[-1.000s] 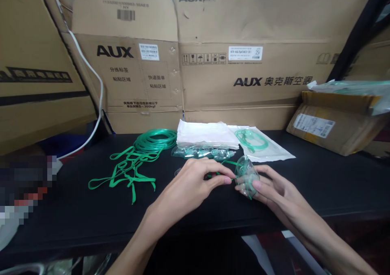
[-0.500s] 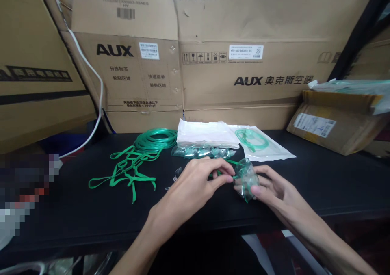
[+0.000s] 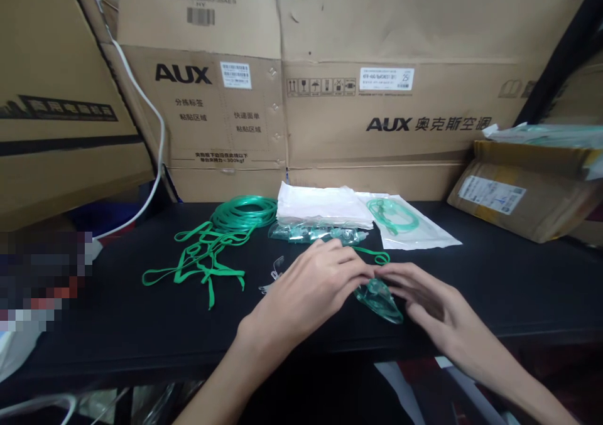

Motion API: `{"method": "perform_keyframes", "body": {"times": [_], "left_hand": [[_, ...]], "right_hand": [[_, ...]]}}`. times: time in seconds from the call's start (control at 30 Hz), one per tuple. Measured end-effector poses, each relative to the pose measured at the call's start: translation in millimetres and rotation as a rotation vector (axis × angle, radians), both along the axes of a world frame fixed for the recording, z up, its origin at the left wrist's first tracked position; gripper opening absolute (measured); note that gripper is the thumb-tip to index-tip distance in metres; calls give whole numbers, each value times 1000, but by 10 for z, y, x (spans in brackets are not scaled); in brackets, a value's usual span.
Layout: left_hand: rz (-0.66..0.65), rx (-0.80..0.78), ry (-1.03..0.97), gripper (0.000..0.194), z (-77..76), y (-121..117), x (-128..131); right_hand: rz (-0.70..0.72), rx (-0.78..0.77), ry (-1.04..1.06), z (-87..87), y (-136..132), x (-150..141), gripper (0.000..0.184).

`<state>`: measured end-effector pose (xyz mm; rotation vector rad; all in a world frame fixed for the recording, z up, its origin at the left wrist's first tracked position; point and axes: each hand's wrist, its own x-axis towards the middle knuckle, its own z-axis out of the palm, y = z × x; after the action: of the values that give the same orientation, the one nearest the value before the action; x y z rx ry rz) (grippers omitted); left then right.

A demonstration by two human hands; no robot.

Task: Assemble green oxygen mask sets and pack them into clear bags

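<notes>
A clear green oxygen mask [image 3: 380,302] lies tilted between my hands, low over the black tabletop. My left hand [image 3: 323,277] is closed at its upper left edge, fingertips and thumb pinched together. From the other side, my right hand [image 3: 431,296] reaches with its fingertips to the top of the mask, meeting the left fingertips; its thumb is bent beside the rim. What exactly the fingertips pinch is hidden. A thin green elastic strap [image 3: 382,257] curls on the table just behind the fingers. Small clear plastic pieces [image 3: 272,277] lie left of my left hand.
Behind are coiled green tubing [image 3: 242,215], loose green straps [image 3: 207,265], a row of clear masks [image 3: 315,233], stacked white packets [image 3: 325,204] and a packet with tubing [image 3: 421,230]. A carton [image 3: 506,193] stands right. Large AUX cardboard [image 3: 330,136] forms the back.
The mask has tipped over and lower, its narrow end now toward the lower right. My right fingers have shifted from its side to its top, and a strap loop now shows behind them.
</notes>
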<state>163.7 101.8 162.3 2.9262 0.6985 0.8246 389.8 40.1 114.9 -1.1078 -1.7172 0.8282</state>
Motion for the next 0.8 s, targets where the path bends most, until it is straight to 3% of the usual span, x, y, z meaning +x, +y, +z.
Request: {"method": "perform_keyframes", "body": {"times": [0.23, 0.47, 0.8], "left_hand": [[-24, 115, 56, 18, 7, -32, -2], [2, 132, 64, 17, 1, -30, 11], [41, -146, 61, 25, 47, -72, 11]], "right_hand": [[-173, -43, -9, 104, 14, -136, 26], [-125, 16, 30, 56, 30, -154, 19], [-202, 201, -224, -17, -13, -137, 18]]}}
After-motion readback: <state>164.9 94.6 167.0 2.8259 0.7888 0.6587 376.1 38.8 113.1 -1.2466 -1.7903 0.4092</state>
